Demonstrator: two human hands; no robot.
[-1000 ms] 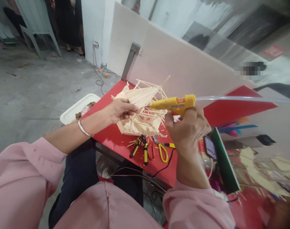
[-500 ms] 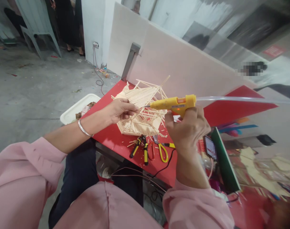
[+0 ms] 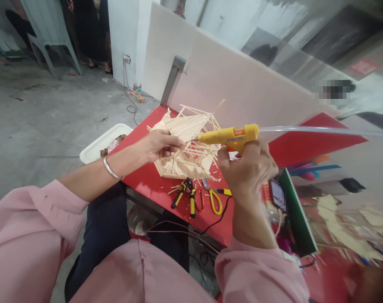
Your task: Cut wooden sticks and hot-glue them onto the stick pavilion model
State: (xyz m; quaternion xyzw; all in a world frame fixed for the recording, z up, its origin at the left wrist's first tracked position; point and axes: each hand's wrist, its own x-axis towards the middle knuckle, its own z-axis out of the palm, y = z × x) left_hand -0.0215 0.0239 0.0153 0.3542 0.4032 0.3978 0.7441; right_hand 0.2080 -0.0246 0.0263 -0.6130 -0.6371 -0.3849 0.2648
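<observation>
My right hand (image 3: 249, 166) is wrapped round the grip of a yellow hot glue gun (image 3: 227, 136), a long clear glue stick (image 3: 305, 131) trailing from its back end. The gun's nozzle points left, close to the fingertips of my left hand (image 3: 161, 146). Those fingers are pinched together at the left side of a model built of thin wooden sticks (image 3: 186, 126); what they hold, if anything, is too small to make out. The model has a slatted sloping top and an open stick frame, and it stands on a red table (image 3: 166, 202).
Yellow-and-black pliers (image 3: 186, 197) and scissors with red and yellow handles (image 3: 212, 200) lie in front of the model among stick scraps. A green-sided box (image 3: 297, 219) with a phone (image 3: 277, 195) is at the right. White panels (image 3: 241, 84) stand behind; a white lid-like tray (image 3: 96, 145) is at left.
</observation>
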